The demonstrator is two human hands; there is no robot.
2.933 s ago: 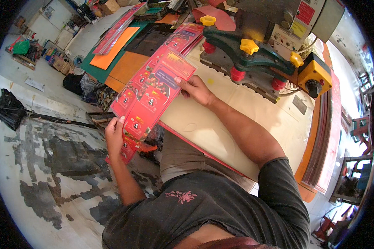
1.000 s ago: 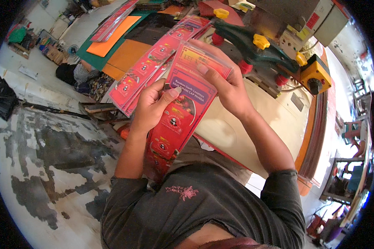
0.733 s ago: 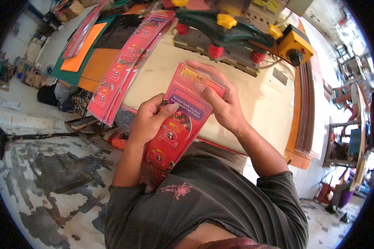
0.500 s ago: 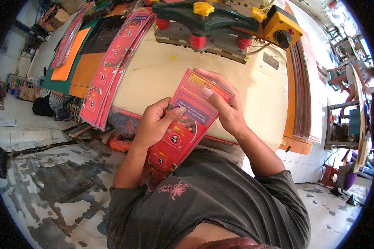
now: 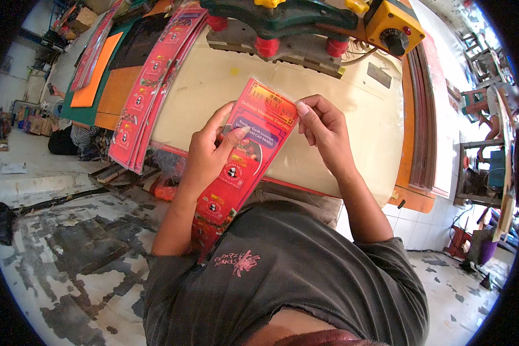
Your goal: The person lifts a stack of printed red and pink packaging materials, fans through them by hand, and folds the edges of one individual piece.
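Observation:
A long red printed plastic strip (image 5: 259, 118) hangs tilted before me, its lower end close to my shirt. My left hand (image 5: 209, 158) is closed round its left edge, with the thumb lying over the printed face. At the upper right corner, my right hand (image 5: 325, 131) pinches the edge between thumb and forefinger, its other fingers curled. A clear film border shows along the top of the strip. Beneath both hands lies a cream board (image 5: 352, 155) on the worktable.
A dark green press clamp (image 5: 294, 20) with red posts and yellow knobs stands at the far side. Beside it is a yellow control box (image 5: 409, 17) with a black dial. Stacked red strips (image 5: 141, 109) lie on the left, near an orange sheet (image 5: 89, 89).
My right hand has shifted from spanning the strip's upper end to pinching its right corner. The strip and my left hand have moved slightly upward in view.

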